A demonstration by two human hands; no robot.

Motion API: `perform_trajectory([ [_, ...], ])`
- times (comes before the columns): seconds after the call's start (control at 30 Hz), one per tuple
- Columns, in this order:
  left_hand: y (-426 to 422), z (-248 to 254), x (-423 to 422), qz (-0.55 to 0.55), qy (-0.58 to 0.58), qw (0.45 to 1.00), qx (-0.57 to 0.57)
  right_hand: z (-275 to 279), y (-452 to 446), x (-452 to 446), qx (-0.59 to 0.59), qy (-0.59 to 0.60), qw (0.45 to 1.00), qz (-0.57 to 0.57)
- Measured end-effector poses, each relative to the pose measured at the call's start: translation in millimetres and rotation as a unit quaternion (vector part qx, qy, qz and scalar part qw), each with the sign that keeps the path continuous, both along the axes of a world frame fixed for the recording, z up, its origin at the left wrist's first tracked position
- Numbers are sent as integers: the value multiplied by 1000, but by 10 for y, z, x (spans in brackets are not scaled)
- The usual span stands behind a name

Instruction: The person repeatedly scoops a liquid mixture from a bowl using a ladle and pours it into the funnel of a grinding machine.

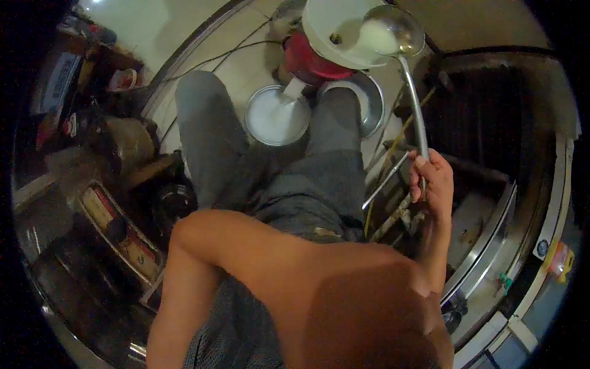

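My right hand [432, 176] is closed around the long handle of a metal ladle [415, 101]. The ladle's bowl is tipped over the rim of a large white bowl [324, 37], and white liquid like milk [378, 40] lies at its lip. Under the white bowl is a red machine body [310, 59] with a spout [294, 88]. White liquid runs from the spout into a metal pail [248, 117], which holds frothy white liquid. My left arm [258, 246] is bent across my chest, very near the camera. Its hand is not clearly made out, and its fingers are hidden.
A second metal basin [376, 101] stands partly behind my right knee. A dark cable [227, 55] crosses the tiled floor. Dark shelving with a pot [132, 138] is on the left. At the right are a dark cabinet [485, 117] and a metal-edged tray [485, 246].
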State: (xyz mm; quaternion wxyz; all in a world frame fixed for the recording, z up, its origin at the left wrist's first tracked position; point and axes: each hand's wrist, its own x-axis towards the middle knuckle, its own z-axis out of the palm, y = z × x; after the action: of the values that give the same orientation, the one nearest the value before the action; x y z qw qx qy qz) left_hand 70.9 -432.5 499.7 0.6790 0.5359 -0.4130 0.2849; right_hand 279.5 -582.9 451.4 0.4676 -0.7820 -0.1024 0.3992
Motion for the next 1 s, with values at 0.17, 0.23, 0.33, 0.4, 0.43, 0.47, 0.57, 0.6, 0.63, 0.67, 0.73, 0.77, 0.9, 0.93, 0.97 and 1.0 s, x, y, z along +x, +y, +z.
perform_trajectory([
  [0.17,100,-46,23,-11,8,1000,-11,-13,-13,-27,-4,-5,1000,-20],
  [0.23,194,-73,21,-8,12,1000,-15,11,58,-44,-38,-14,999,-21],
  [0.33,252,-90,-4,-4,16,1000,-7,-35,10,-7,-24,-14,999,-20],
  [0.4,273,-95,3,4,23,1000,1,-33,41,-26,-31,-8,999,-30],
  [0.43,298,-105,3,8,25,1000,5,-74,49,-27,-26,-8,999,-29],
  [0.47,316,-108,8,9,27,1000,9,-122,24,-10,-23,-14,999,-26],
  [0.57,374,-111,22,25,34,999,21,-148,-4,-43,-25,-46,998,-21],
  [0.6,420,-118,22,41,41,998,24,-210,-50,-27,-21,-47,999,-14],
  [0.63,463,-108,17,58,47,997,28,-247,-72,-22,-16,-47,999,-7],
  [0.67,484,-111,7,79,53,995,32,-213,-57,-46,-35,-38,999,-17],
  [0.73,642,-128,-46,182,98,977,49,-325,-143,-35,-30,-58,998,-13],
  [0.77,703,-192,-88,279,135,946,95,-379,-196,-37,-34,-76,997,-7],
  [0.9,1069,-888,-14,598,242,734,213,-576,-347,-52,-54,-170,983,42],
  [0.93,1203,-1098,-29,599,308,711,201,-562,-317,-53,-83,-253,961,80],
  [0.97,1328,-1291,-85,597,374,684,188,-605,-340,-51,-81,-252,961,78],
  [1.0,1460,-1447,-140,594,375,685,192,-674,-367,-54,-74,-317,941,92],
])
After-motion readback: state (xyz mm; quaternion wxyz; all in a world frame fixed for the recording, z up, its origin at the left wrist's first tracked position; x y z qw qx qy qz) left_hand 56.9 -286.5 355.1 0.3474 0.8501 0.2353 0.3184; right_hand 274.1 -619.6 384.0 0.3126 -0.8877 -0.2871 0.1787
